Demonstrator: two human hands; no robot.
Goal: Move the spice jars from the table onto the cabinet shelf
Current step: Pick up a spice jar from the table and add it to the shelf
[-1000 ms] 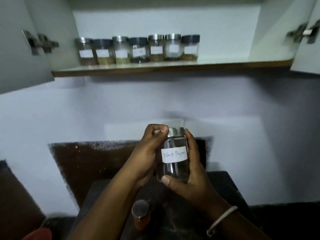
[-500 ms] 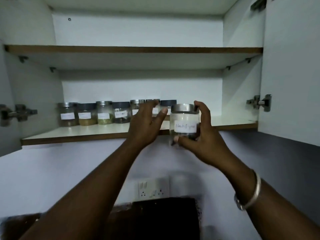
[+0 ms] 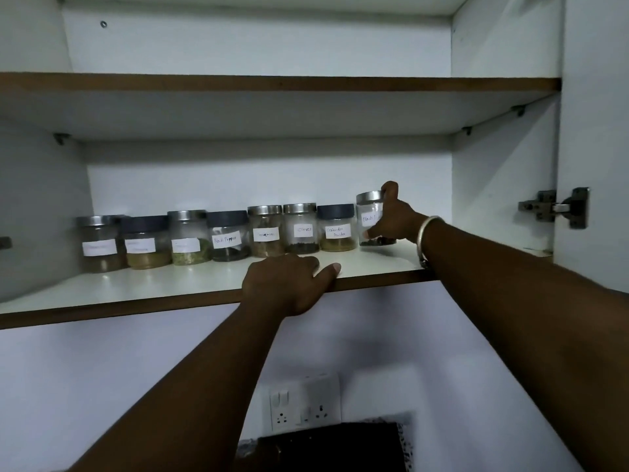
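A clear black pepper jar (image 3: 368, 216) with a steel lid stands on the lower cabinet shelf (image 3: 170, 284), at the right end of a row of several labelled spice jars (image 3: 301, 229). My right hand (image 3: 394, 216) wraps around it from the right, thumb at the base and a finger on the lid. It stands just right of the coriander powder jar (image 3: 336, 229). My left hand (image 3: 289, 284) rests palm down on the shelf's front edge, fingers apart, holding nothing. The table is out of view.
An upper shelf (image 3: 272, 84) spans the cabinet above. An open cabinet door with a hinge (image 3: 561, 207) stands at the right. A wall socket plate (image 3: 303, 403) sits below the cabinet. Shelf space is free right of the held jar.
My right hand carried the black pepper jar up from the table and back onto the shelf at the row's right end. My left hand let go and dropped onto the shelf edge.
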